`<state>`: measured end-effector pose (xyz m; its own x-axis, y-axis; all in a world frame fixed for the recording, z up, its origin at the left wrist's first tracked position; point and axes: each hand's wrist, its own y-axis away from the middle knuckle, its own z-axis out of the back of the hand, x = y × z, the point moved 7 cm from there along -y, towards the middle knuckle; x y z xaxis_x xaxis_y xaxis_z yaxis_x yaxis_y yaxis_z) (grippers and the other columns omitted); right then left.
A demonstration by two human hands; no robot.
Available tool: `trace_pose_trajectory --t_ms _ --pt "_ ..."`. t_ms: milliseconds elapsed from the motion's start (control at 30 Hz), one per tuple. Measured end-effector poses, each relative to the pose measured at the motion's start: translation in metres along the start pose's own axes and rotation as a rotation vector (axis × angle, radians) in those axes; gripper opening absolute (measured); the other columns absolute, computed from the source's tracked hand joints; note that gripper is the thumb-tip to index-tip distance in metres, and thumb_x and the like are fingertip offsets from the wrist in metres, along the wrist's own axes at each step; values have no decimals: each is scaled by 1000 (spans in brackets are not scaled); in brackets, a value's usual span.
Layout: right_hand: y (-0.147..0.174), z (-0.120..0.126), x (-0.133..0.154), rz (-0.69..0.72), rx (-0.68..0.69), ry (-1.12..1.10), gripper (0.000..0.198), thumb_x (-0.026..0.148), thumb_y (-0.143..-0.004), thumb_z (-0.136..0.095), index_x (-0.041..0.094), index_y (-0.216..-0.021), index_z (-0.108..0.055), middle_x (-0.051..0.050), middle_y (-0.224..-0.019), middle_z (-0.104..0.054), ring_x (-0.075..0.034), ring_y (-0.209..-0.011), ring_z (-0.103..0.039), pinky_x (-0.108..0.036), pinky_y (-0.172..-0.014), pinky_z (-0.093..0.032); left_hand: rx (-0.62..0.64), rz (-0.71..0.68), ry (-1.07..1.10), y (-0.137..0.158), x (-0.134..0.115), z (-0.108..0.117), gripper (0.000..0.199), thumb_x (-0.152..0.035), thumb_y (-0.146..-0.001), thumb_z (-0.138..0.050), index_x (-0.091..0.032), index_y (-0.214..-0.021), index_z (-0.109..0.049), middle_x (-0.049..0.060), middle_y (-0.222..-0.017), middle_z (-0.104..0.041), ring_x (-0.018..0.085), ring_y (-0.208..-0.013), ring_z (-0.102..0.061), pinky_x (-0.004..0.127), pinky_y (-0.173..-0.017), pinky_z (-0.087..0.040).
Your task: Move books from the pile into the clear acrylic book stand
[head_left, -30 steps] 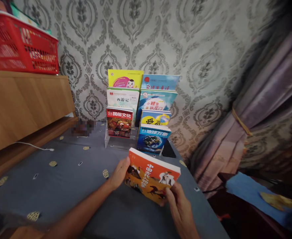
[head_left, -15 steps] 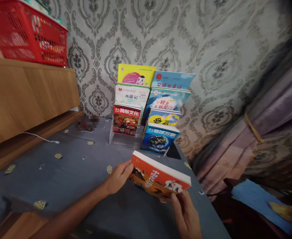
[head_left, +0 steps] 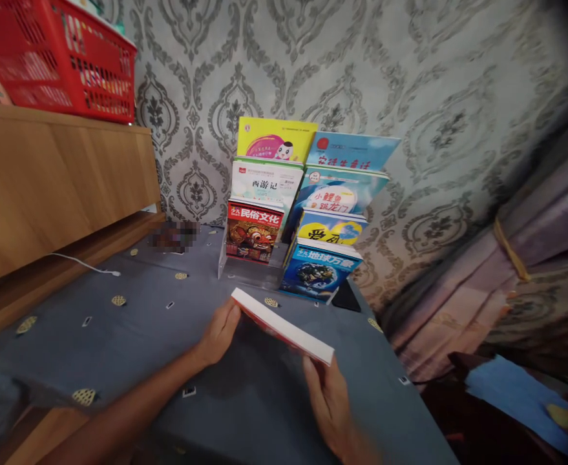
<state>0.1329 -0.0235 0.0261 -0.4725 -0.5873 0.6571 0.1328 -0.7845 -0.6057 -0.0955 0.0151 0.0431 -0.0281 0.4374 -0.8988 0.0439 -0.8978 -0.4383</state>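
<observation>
Between my two hands I hold a book (head_left: 286, 328), tilted so that its white page edges face up and its orange-red cover is mostly hidden. My left hand (head_left: 220, 332) grips its left end, and my right hand (head_left: 329, 397) grips its right end. Just beyond it stands a clear acrylic book rack (head_left: 249, 271) with tiered books in two columns. In front on the left is a red book (head_left: 254, 232) with a mask picture; on the right, a blue book (head_left: 320, 274) with a globe. Behind them rise a white book (head_left: 264, 181) and a yellow book (head_left: 276, 137).
A dark phone-like slab (head_left: 346, 296) lies beside the rack. At the left, a wooden cabinet (head_left: 61, 187) carries a red plastic basket (head_left: 84, 71). A white cable (head_left: 87, 263) trails over the grey patterned cloth (head_left: 143, 329). On the right hangs a tied curtain (head_left: 468, 290).
Both hands have shifted left with the book. It has tipped so that its orange cover, plainly visible before, is now mostly out of sight. The view has moved slightly.
</observation>
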Motion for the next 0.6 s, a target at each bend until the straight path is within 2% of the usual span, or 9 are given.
trace_pose_trajectory --t_ms 167,267,367,467,600 --pt "-17 -22 11 146 65 -29 37 24 -102 -41 24 -138 -48 -14 -135 -63 -25 -126 -61 -47 -106 -53 -122 -36 -4 -2 14 19 49 -60 -95 -48 -22 -116 -72 11 -118 -72 27 -118 -62 41 -111 -41" --pt "-28 -33 17 269 58 -66 37 25 -101 -40 24 -138 -46 -15 -138 -60 -27 -131 -57 -53 -109 -50 -191 -32 57 -4 15 29 51 -60 -92 -54 -21 -121 -70 11 -129 -68 28 -128 -57 41 -118 -35" --pt "-42 -45 18 334 53 -106 36 25 -100 -42 28 -136 -47 -14 -140 -58 -28 -133 -55 -58 -110 -47 -235 -29 115 -9 12 37 57 -61 -84 -64 -20 -125 -68 12 -137 -64 30 -133 -54 42 -120 -33" --pt "-57 -57 18 382 56 -121 36 22 -99 -43 30 -134 -48 -13 -144 -55 -27 -138 -50 -60 -112 -44 -263 -22 125 -15 10 45 64 -61 -77 -71 -20 -126 -66 12 -138 -63 32 -137 -50 42 -120 -32" --pt "-76 -69 18 473 52 -129 39 18 -98 -44 30 -135 -45 -13 -149 -49 -28 -145 -41 -62 -114 -40 -293 -10 89 -21 15 54 59 -60 -80 -68 -20 -124 -68 11 -134 -66 31 -142 -43 41 -122 -29"
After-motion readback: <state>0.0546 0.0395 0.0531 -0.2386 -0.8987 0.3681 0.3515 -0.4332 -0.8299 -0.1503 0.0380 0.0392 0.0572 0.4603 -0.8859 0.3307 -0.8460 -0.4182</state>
